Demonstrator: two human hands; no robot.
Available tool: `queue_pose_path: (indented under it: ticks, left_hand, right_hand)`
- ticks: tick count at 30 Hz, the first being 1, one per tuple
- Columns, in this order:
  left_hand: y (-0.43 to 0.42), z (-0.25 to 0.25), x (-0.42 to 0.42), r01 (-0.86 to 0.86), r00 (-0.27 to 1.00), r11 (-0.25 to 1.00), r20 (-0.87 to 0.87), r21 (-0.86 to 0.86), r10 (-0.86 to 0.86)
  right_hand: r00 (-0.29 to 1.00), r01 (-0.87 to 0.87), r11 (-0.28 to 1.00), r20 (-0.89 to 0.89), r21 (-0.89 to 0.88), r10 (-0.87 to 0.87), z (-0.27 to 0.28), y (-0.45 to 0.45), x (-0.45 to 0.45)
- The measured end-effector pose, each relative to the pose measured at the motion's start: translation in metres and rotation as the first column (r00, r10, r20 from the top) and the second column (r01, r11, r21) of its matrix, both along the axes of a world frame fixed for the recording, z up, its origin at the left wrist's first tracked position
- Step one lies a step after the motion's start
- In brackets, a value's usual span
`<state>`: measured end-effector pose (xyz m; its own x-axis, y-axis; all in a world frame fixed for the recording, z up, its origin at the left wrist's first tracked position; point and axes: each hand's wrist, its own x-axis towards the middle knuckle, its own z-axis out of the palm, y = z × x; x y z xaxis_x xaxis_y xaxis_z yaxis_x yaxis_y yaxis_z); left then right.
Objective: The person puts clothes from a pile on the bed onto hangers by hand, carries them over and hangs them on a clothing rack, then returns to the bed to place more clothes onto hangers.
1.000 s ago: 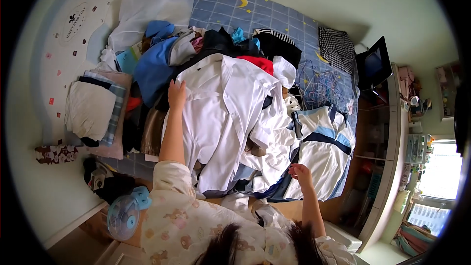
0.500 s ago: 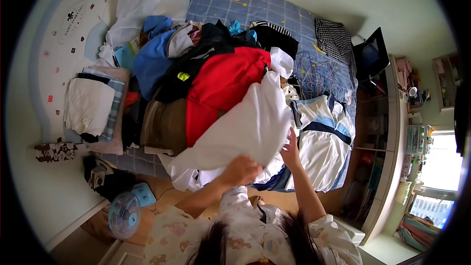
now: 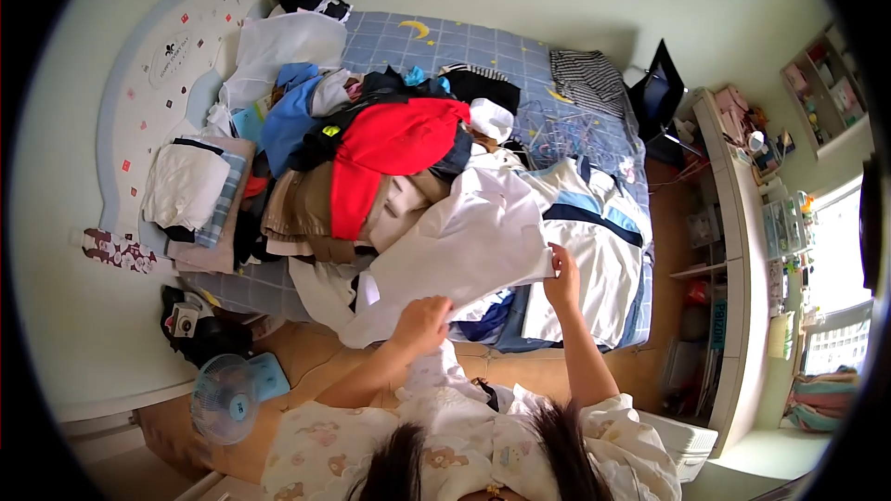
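Note:
Stretched between both hands is a white garment [image 3: 455, 246] that looks like a shirt, lying partly over the clothes on the bed. My left hand [image 3: 424, 323] is closed on its near edge. My right hand [image 3: 562, 276] pinches its right-hand corner. Just beyond the garment, a red top [image 3: 394, 144] lies on a heap with brown clothing [image 3: 311, 199] and a blue garment [image 3: 290, 130]. Right of my right hand, a white top with light blue and navy bands [image 3: 594, 255] is spread flat. Dark blue fabric [image 3: 487, 317] shows under the near edge.
Folded clothes [image 3: 186, 186] are stacked by the headboard [image 3: 130, 130]. Wire hangers [image 3: 566, 130] and a striped cloth [image 3: 589, 82] lie on the blue checked bedspread [image 3: 483, 48]. A small fan [image 3: 225, 399] stands on the floor at left, shelving [image 3: 729, 250] at right.
The white garment, raised and billowing before, now lies lower and flatter, showing more brown clothing behind it. Both hands still hold it, my left hand slightly further left. The whole view has shifted.

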<state>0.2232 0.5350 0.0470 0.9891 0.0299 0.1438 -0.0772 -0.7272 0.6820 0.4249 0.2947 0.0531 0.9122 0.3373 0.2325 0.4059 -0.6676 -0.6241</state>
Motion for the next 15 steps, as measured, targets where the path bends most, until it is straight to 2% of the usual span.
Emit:
queue_pose_path:
  ticks: [1, 2, 4, 6, 7, 10, 12, 13, 14, 15]
  left_hand:
    - [-0.012, -0.004, -0.005, -0.064, 0.998, 0.996, 0.001, 0.069, 0.064]
    - [-0.025, -0.008, -0.010, -0.127, 0.992, 0.982, 0.005, 0.137, 0.127]
    - [-0.054, -0.017, -0.022, -0.227, 0.974, 0.945, 0.034, 0.236, 0.225]
    - [-0.082, -0.022, -0.029, -0.310, 0.951, 0.903, 0.089, 0.298, 0.297]
    - [-0.093, -0.017, -0.032, -0.326, 0.945, 0.905, 0.080, 0.273, 0.316]
    - [-0.115, 0.022, -0.034, -0.421, 0.889, 0.889, 0.278, 0.179, 0.365]
    - [-0.119, 0.052, -0.033, -0.341, 0.877, 0.924, 0.413, 0.175, 0.245]
    - [-0.121, 0.064, -0.031, -0.298, 0.860, 0.938, 0.476, 0.175, 0.184]
    - [-0.122, 0.072, -0.029, -0.254, 0.892, 0.954, 0.420, 0.160, 0.167]
    - [-0.123, 0.078, -0.027, -0.208, 0.921, 0.968, 0.362, 0.141, 0.145]
  right_hand:
    - [0.999, -0.045, 0.998, 0.015, 0.037, 0.045, 0.008, -0.015, -0.009]
    - [0.998, 0.014, 0.997, -0.062, -0.073, -0.019, 0.018, -0.034, -0.022]
    - [0.997, -0.048, 0.999, 0.059, -0.001, 0.048, 0.046, -0.061, -0.051]
    - [0.987, -0.116, 0.985, 0.092, -0.130, 0.129, 0.080, -0.091, -0.082]
    - [0.981, -0.118, 0.978, 0.133, -0.171, 0.141, 0.092, -0.107, -0.098]
    - [0.946, -0.069, 0.983, 0.303, -0.170, 0.119, 0.111, -0.154, -0.127]
    - [0.946, -0.133, 0.991, 0.294, -0.022, 0.133, 0.115, -0.184, -0.132]
    - [0.989, -0.103, 0.993, 0.110, 0.053, 0.096, 0.124, -0.194, -0.138]
    - [0.995, -0.059, 0.991, -0.077, 0.121, 0.069, 0.137, -0.202, -0.143]
    - [0.991, -0.063, 0.984, -0.107, 0.167, 0.082, 0.147, -0.208, -0.145]
